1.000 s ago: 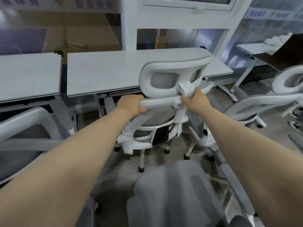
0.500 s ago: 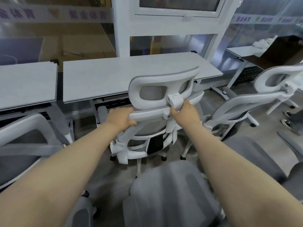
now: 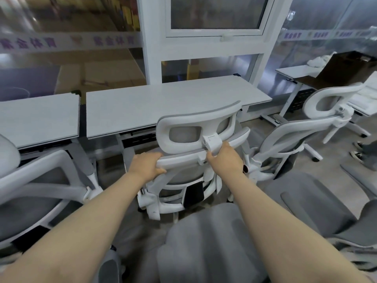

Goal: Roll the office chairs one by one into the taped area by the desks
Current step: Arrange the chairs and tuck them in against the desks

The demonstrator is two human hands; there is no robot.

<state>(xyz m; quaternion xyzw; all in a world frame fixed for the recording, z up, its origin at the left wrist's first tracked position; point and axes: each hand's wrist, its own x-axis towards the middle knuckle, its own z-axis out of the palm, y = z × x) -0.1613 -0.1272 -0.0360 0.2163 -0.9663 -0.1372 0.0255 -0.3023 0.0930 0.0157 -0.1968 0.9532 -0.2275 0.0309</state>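
Both hands hold one white-framed office chair (image 3: 189, 160) by the top rail of its backrest, just under the headrest (image 3: 195, 127): the left hand (image 3: 145, 166) has its grip clenched around the rail's left end, thumb underneath, and the right hand (image 3: 224, 158) grips the rail just beside the headrest bracket, fingers curled over the far side. The chair stands upright, facing the middle counter (image 3: 173, 103), its headrest overlapping the counter's front edge in this view, so it looks close to tucked in, though whether its castors sit inside the taped area cannot be told, since no tape shows on the floor (image 3: 263, 127) here. To the left, another chair (image 3: 40, 180) sits by the left counter (image 3: 38, 117); to the right, a further chair (image 3: 295, 135) stands near the end of the middle counter, tilted relative to the held one. Two grey seats (image 3: 204, 242) lie close to the person in the foreground and probably belong to chairs not yet moved. My reading is that the task is part-way through: this chair is at or near its place, and at least the near chairs are left to roll in.
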